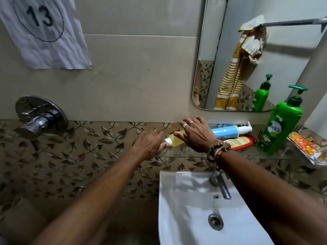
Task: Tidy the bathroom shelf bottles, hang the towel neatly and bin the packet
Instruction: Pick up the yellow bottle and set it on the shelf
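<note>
Paper sheet (pixel 44 30) on wall: circled "13". Green pump bottle (pixel 280 128) label: "Vatika", first letter partly cut.

dim, even indoor light | soft glare on sink (pixel 178 195) | edges bowed — corners blurred, dark

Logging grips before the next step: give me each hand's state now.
Left hand: pinches the white cap of the yellow bottle.
Right hand: grips that bottle's body on the glass shelf.
</note>
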A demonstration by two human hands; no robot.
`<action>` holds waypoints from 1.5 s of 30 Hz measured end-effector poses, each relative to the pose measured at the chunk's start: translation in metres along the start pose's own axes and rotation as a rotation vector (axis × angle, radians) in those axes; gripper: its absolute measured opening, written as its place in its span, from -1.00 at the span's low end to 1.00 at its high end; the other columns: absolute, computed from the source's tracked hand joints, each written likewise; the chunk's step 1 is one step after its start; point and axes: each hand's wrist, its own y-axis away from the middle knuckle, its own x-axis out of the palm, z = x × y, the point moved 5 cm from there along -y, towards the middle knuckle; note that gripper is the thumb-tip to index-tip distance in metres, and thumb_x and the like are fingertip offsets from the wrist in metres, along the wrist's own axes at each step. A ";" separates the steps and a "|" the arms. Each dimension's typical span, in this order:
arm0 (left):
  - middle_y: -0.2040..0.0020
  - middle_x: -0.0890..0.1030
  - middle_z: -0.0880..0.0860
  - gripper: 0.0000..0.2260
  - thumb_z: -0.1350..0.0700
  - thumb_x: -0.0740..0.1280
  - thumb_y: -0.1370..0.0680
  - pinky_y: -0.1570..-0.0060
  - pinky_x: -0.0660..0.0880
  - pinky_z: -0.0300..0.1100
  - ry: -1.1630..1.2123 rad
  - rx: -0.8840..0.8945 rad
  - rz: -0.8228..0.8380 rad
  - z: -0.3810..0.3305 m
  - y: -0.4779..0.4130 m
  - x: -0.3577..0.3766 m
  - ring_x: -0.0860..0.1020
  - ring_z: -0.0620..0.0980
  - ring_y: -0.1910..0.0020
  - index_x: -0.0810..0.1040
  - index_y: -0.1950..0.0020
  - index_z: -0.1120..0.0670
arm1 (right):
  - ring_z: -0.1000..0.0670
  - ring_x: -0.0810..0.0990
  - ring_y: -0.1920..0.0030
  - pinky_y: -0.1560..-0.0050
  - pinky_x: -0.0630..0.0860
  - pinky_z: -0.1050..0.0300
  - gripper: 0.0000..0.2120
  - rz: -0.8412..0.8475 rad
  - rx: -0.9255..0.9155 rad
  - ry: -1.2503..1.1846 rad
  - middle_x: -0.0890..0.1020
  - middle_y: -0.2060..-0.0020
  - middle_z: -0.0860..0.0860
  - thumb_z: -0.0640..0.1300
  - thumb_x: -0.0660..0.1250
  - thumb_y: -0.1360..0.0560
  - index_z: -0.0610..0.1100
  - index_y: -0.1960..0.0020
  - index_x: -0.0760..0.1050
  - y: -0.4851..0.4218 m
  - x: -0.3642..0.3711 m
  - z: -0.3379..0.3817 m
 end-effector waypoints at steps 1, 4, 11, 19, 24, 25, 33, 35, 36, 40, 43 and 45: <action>-0.31 0.50 0.14 -0.49 -0.25 0.12 -0.59 -0.21 0.39 0.05 0.013 -0.010 0.014 0.001 -0.003 0.002 0.47 0.12 -0.27 0.40 -0.36 0.10 | -0.12 0.55 -0.16 -0.29 0.33 -0.08 -0.28 -0.015 -0.011 -0.007 0.58 -0.19 -0.09 0.32 -0.23 -0.55 -0.10 -0.34 0.43 -0.002 0.002 -0.002; -0.27 0.53 0.16 -0.47 -0.27 0.14 -0.58 -0.18 0.40 0.06 0.081 -0.062 0.021 0.002 -0.012 0.007 0.49 0.15 -0.23 0.41 -0.34 0.11 | -0.12 0.58 -0.09 -0.18 0.39 -0.05 -0.33 -0.030 -0.030 -0.014 0.62 -0.12 -0.09 0.30 -0.18 -0.57 -0.10 -0.26 0.50 -0.008 0.010 -0.006; -0.23 0.55 0.15 -0.40 -0.30 0.23 -0.52 -0.09 0.40 -0.02 0.061 -0.053 0.027 -0.011 -0.028 0.009 0.50 0.13 -0.20 0.41 -0.38 0.10 | -0.13 0.60 0.09 0.11 0.35 0.04 -0.48 -0.019 -0.061 -0.068 0.62 0.05 -0.11 0.20 -0.08 -0.64 -0.11 -0.07 0.53 -0.016 0.019 -0.022; -0.13 0.57 0.12 -0.48 -0.20 0.41 -0.47 -0.03 0.50 -0.06 0.104 -0.081 0.104 -0.030 -0.040 0.007 0.52 0.08 -0.07 0.45 -0.27 0.11 | -0.06 0.39 0.31 0.08 0.32 0.04 -0.76 0.114 -0.080 -0.062 0.51 0.24 -0.03 0.04 0.07 -0.63 -0.07 0.03 0.42 -0.018 0.031 -0.030; -0.04 0.56 0.09 -0.53 -0.15 0.45 -0.45 0.16 0.41 -0.13 0.179 -0.140 0.150 -0.028 -0.046 0.011 0.50 0.04 0.05 0.49 -0.22 0.09 | -0.06 0.42 0.30 0.23 0.30 0.06 -0.79 0.170 -0.090 -0.123 0.50 0.24 -0.05 0.02 0.18 -0.59 -0.11 -0.07 0.45 -0.019 0.036 -0.033; -0.04 0.54 0.09 -0.52 -0.15 0.45 -0.44 0.16 0.38 -0.14 0.187 -0.153 0.162 -0.027 -0.047 0.012 0.48 0.03 0.06 0.48 -0.23 0.09 | -0.06 0.41 0.30 0.26 0.30 0.05 -0.78 0.174 -0.088 -0.139 0.51 0.23 -0.07 0.02 0.20 -0.59 -0.12 -0.08 0.46 -0.019 0.036 -0.032; -0.20 0.50 0.11 -0.43 -0.17 0.46 -0.42 -0.05 0.47 -0.04 0.257 -0.247 0.157 -0.015 -0.047 0.019 0.48 0.09 -0.11 0.42 -0.32 0.06 | -0.14 0.53 0.17 0.20 0.37 0.04 -0.73 0.159 -0.071 -0.201 0.60 0.07 -0.14 0.03 0.19 -0.58 -0.14 -0.15 0.45 -0.023 0.032 -0.030; -0.25 0.50 0.12 -0.40 -0.17 0.45 -0.43 -0.13 0.46 -0.02 0.276 -0.263 0.151 -0.011 -0.045 0.020 0.48 0.11 -0.17 0.40 -0.37 0.06 | -0.17 0.57 0.07 0.18 0.35 0.06 -0.66 0.147 -0.067 -0.222 0.61 0.02 -0.15 0.03 0.19 -0.58 -0.12 -0.27 0.44 -0.025 0.031 -0.028; -0.28 0.49 0.12 -0.39 -0.17 0.45 -0.43 -0.15 0.45 -0.03 0.287 -0.271 0.150 -0.010 -0.043 0.020 0.47 0.11 -0.20 0.38 -0.39 0.05 | -0.18 0.57 0.06 0.18 0.34 0.08 -0.64 0.138 -0.059 -0.231 0.62 0.01 -0.15 0.04 0.19 -0.58 -0.10 -0.31 0.43 -0.026 0.031 -0.027; -0.32 0.48 0.10 -0.39 -0.13 0.45 -0.45 -0.09 0.38 -0.10 0.355 -0.290 0.112 -0.006 -0.038 0.013 0.46 0.10 -0.23 0.36 -0.42 0.04 | -0.17 0.58 0.04 0.18 0.38 0.10 -0.58 0.118 0.057 -0.406 0.63 -0.06 -0.16 0.06 0.22 -0.56 -0.07 -0.37 0.41 -0.028 0.029 -0.027; -0.30 0.49 0.08 -0.42 -0.11 0.47 -0.44 -0.02 0.33 -0.14 0.411 -0.306 0.078 -0.003 -0.032 0.005 0.46 0.08 -0.23 0.40 -0.38 0.04 | -0.13 0.61 -0.08 -0.05 0.56 0.03 -0.56 0.117 0.150 -0.644 0.63 -0.14 -0.12 0.01 0.31 -0.53 -0.09 -0.37 0.44 -0.031 0.025 -0.025; -0.28 0.50 0.08 -0.44 -0.09 0.48 -0.43 0.01 0.32 -0.16 0.445 -0.311 0.067 -0.002 -0.029 0.000 0.47 0.08 -0.22 0.42 -0.35 0.04 | -0.08 0.60 -0.13 -0.17 0.56 0.00 -0.57 0.114 0.189 -0.779 0.63 -0.17 -0.11 -0.06 0.37 -0.51 -0.13 -0.35 0.47 -0.033 0.022 -0.024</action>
